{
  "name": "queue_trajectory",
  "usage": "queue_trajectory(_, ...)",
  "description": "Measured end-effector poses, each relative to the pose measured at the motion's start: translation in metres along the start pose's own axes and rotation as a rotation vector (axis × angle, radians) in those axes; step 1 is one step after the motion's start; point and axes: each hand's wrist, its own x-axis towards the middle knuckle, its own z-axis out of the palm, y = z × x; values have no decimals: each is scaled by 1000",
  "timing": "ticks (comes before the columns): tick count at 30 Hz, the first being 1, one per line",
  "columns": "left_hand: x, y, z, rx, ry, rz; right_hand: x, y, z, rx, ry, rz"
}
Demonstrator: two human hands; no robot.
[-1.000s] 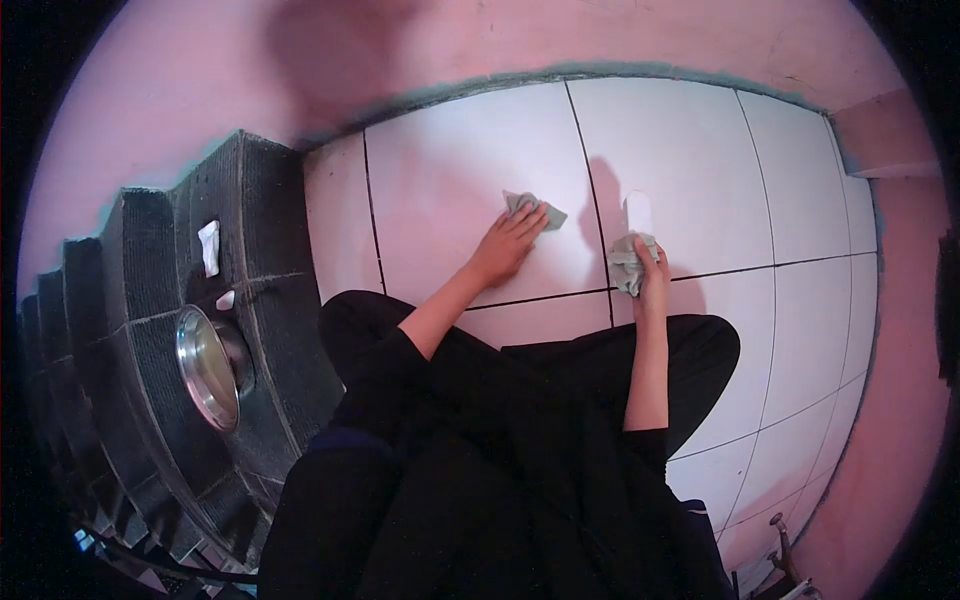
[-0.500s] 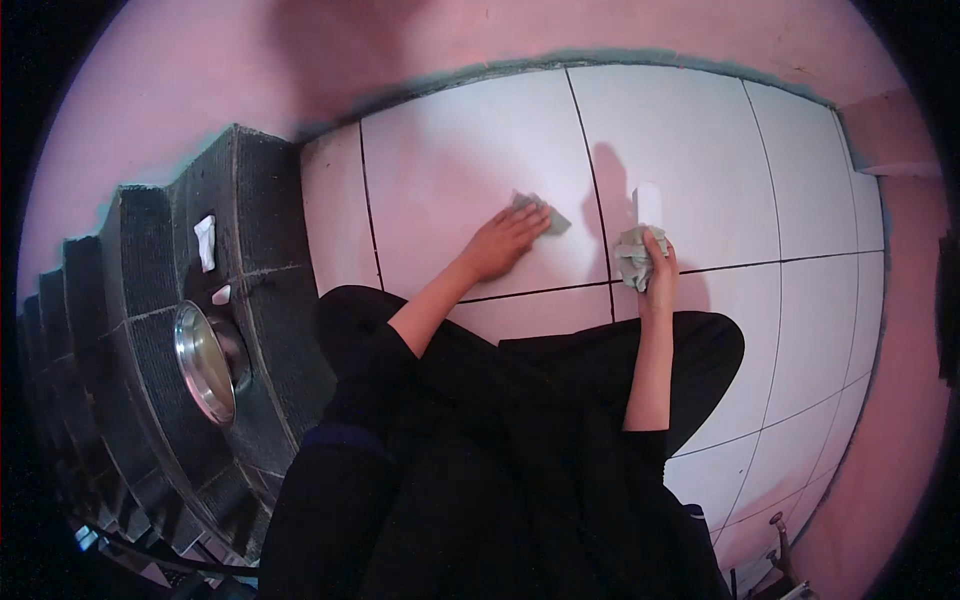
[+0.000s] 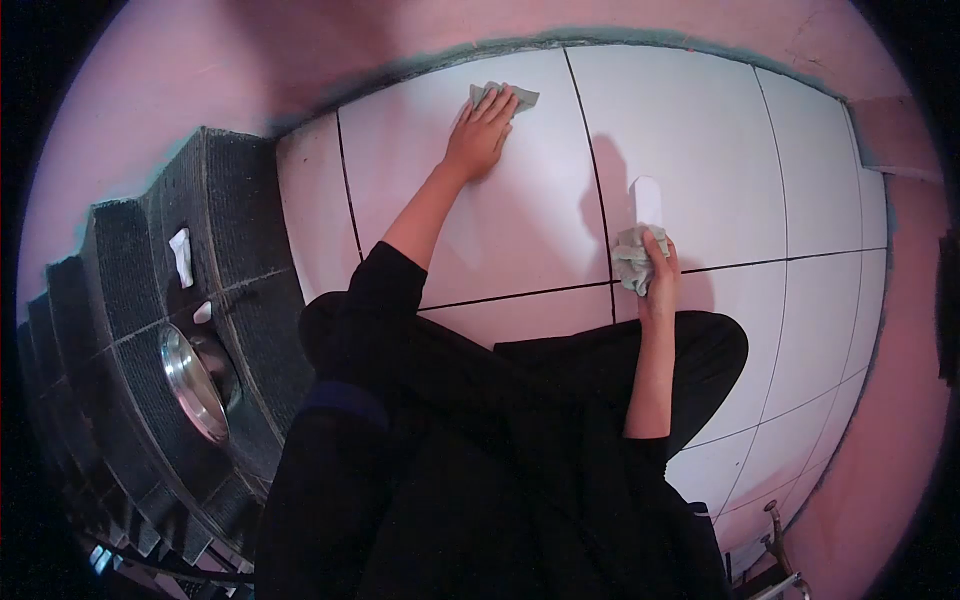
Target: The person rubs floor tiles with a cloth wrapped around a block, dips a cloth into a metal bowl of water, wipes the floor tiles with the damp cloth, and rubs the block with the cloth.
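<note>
While the left hand (image 3: 478, 145) is lying flat with fingers extended, it is covering part of a thin, grey-green cloth (image 3: 524, 101) on the smooth white floor tiles (image 3: 690, 130), near the pink wall (image 3: 560, 20); the cloth's angular corners are showing on either side of the fingers. The right hand (image 3: 662, 285) is curling, partly closed, around a crumpled cloth (image 3: 632, 262) of similar colour, its soft folds bunching beside the thumb. A smooth, oblong white block (image 3: 648, 200) is projecting beyond this second cloth; whether the hand is also gripping it cannot be told. At the left, a round, shiny metal basin (image 3: 188, 375) is standing on dark, ribbed steps (image 3: 250, 190), and a creased white piece (image 3: 182, 258) is lying near it. Straight dark joints (image 3: 598, 190) are dividing the tiles.
</note>
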Motion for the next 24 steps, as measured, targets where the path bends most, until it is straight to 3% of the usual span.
queue_trajectory(6, -29, 47, 15, 73, 41, -65, 0, 1, 2, 47, -23, 4)
queue_trajectory(14, -115, 140, 23, -74, -19, 14, -1, 2, 3, 8, -32, -17)
queue_trajectory(17, -132, 184, 32, 10, -24, 82, 4, 7, -2, 5, -30, -45)
queue_trajectory(24, -115, 169, 32, -163, -54, 87, 3, 5, -8, 43, 9, -58)
